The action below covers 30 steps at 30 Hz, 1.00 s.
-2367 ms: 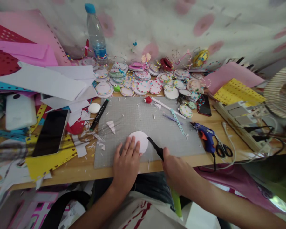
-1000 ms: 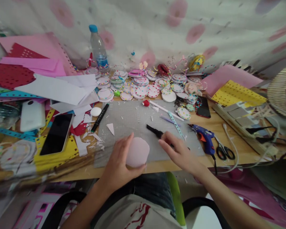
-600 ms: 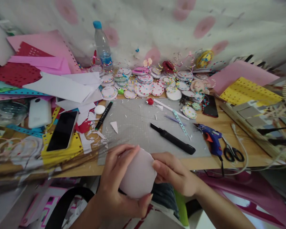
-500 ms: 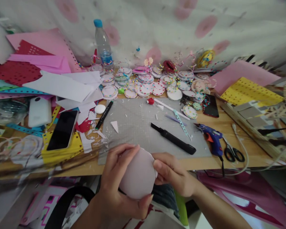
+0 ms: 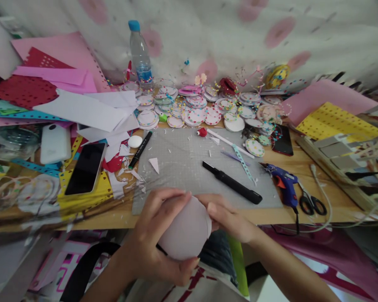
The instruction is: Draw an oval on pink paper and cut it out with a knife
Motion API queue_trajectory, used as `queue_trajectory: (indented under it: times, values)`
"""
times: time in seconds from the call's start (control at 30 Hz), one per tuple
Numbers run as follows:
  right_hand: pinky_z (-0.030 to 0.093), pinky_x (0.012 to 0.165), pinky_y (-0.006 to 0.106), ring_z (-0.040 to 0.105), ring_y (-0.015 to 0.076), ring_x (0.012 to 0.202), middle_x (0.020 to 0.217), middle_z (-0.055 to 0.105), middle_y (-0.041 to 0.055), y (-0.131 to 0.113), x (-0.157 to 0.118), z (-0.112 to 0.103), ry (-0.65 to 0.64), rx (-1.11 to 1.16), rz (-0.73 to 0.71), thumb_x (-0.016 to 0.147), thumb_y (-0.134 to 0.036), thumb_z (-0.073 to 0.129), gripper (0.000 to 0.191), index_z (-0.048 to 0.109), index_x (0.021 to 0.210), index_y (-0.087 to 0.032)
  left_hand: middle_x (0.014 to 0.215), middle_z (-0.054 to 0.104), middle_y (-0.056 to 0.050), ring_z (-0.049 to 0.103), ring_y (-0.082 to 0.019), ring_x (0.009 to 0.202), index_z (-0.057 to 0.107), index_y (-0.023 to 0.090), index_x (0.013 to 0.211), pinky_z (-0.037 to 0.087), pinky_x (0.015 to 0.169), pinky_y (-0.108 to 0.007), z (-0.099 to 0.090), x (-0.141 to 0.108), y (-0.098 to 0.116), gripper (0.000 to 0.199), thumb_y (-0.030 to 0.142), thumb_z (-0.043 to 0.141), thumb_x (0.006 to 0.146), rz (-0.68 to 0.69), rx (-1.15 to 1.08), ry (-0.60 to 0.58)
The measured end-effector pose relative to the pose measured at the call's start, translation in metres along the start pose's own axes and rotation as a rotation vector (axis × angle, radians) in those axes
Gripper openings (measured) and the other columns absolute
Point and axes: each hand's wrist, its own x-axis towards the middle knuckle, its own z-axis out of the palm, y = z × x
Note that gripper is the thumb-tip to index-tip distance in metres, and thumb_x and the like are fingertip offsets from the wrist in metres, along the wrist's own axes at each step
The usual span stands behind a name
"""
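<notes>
A round, pale disc is held up at the table's front edge, above my lap. My left hand wraps round its left side, with fingers over the top and the thumb at the lower edge. At the disc's upper right edge my right hand grips the rim between thumb and fingers, where a thin white strip runs along the side. Beyond the hands, a black cutter knife lies on the grey cutting mat.
Many decorated discs crowd the back. A glue gun and scissors lie at the right. Paper sheets, a phone and a black marker are at the left. A bottle stands behind.
My right hand has shifted slightly up along the disc's right edge, and its fingers reach further behind the disc. More of the white strip at that edge shows. The view has shifted slightly.
</notes>
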Motion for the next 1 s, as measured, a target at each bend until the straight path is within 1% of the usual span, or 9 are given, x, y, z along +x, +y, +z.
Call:
queue_trajectory:
  times: [0.1, 0.2, 0.27, 0.47, 0.63, 0.73, 0.83, 0.9, 1.0]
  values:
    - [0.029, 0.043, 0.017, 0.032, 0.0060, 0.051, 0.059, 0.037, -0.0055, -0.007, 0.001, 0.001, 0.043, -0.077, 0.061, 0.087, -0.063, 0.045, 0.049, 0.047, 0.072, -0.016, 0.124, 0.046, -0.017, 0.049, -0.032, 0.113, 0.042, 0.011, 0.137, 0.047, 0.092, -0.044, -0.007, 0.004, -0.002, 0.087, 0.032, 0.069, 0.057, 0.038, 0.062, -0.050]
    - [0.032, 0.042, 0.017, 0.036, 0.0065, 0.050, 0.058, 0.038, -0.0053, -0.007, 0.000, 0.006, 0.128, -0.044, 0.093, 0.087, -0.064, 0.044, 0.049, 0.047, 0.073, -0.017, 0.123, 0.048, -0.018, 0.050, -0.034, 0.113, 0.042, 0.011, 0.137, 0.047, 0.093, -0.046, -0.007, 0.007, -0.003, 0.086, 0.031, 0.067, 0.057, 0.067, 0.105, -0.026]
    - [0.031, 0.040, 0.017, 0.036, 0.0065, 0.047, 0.057, 0.038, -0.0056, -0.005, -0.001, 0.009, 0.145, -0.002, 0.099, 0.085, -0.065, 0.046, 0.049, 0.048, 0.074, -0.017, 0.123, 0.048, -0.019, 0.050, -0.035, 0.113, 0.041, 0.011, 0.138, 0.047, 0.092, -0.048, -0.003, 0.006, -0.003, 0.087, 0.034, 0.066, 0.058, 0.098, 0.107, 0.002]
    - [0.026, 0.037, 0.018, 0.033, 0.0054, 0.042, 0.052, 0.039, -0.0055, 0.002, -0.003, 0.013, 0.145, 0.100, 0.088, 0.081, -0.067, 0.050, 0.052, 0.047, 0.070, -0.017, 0.123, 0.047, -0.020, 0.051, -0.035, 0.110, 0.042, 0.008, 0.138, 0.048, 0.089, -0.049, 0.006, 0.000, -0.003, 0.088, 0.042, 0.065, 0.060, 0.143, 0.116, 0.098]
    - [0.026, 0.037, 0.019, 0.034, 0.0061, 0.041, 0.050, 0.039, -0.0054, 0.009, 0.000, 0.015, 0.151, 0.123, 0.046, 0.081, -0.068, 0.050, 0.052, 0.045, 0.067, -0.018, 0.122, 0.046, -0.020, 0.051, -0.035, 0.109, 0.043, 0.007, 0.137, 0.048, 0.088, -0.048, 0.006, -0.004, -0.002, 0.087, 0.043, 0.063, 0.061, 0.126, 0.155, 0.114]
    - [0.026, 0.037, 0.019, 0.034, 0.0064, 0.041, 0.050, 0.040, -0.0052, 0.012, 0.002, 0.017, 0.154, 0.133, 0.030, 0.081, -0.067, 0.051, 0.051, 0.047, 0.067, -0.018, 0.122, 0.046, -0.020, 0.051, -0.034, 0.107, 0.044, 0.008, 0.137, 0.048, 0.087, -0.048, 0.009, -0.005, -0.003, 0.083, 0.048, 0.060, 0.067, 0.129, 0.162, 0.135]
    - [0.023, 0.035, 0.020, 0.029, 0.0064, 0.038, 0.047, 0.035, -0.0059, 0.016, 0.004, 0.021, 0.134, 0.170, 0.000, 0.082, -0.067, 0.048, 0.052, 0.044, 0.061, -0.019, 0.120, 0.047, -0.019, 0.052, -0.032, 0.106, 0.042, 0.010, 0.139, 0.050, 0.083, -0.044, 0.016, -0.005, -0.006, 0.079, 0.056, 0.050, 0.075, 0.127, 0.114, 0.200]
    - [0.022, 0.036, 0.021, 0.028, 0.0067, 0.038, 0.045, 0.033, -0.0058, 0.015, 0.004, 0.023, 0.117, 0.182, -0.008, 0.083, -0.068, 0.044, 0.053, 0.043, 0.059, -0.020, 0.119, 0.048, -0.019, 0.053, -0.031, 0.105, 0.042, 0.012, 0.139, 0.051, 0.082, -0.043, 0.020, -0.004, -0.009, 0.082, 0.062, 0.050, 0.075, 0.127, 0.082, 0.235]
    - [0.023, 0.039, 0.021, 0.029, 0.0071, 0.042, 0.049, 0.036, -0.0051, 0.009, 0.004, 0.020, 0.122, 0.146, -0.002, 0.084, -0.067, 0.047, 0.051, 0.044, 0.062, -0.020, 0.119, 0.051, -0.019, 0.053, -0.032, 0.106, 0.043, 0.011, 0.138, 0.049, 0.085, -0.044, 0.021, -0.002, -0.017, 0.085, 0.063, 0.055, 0.071, 0.143, 0.059, 0.250]
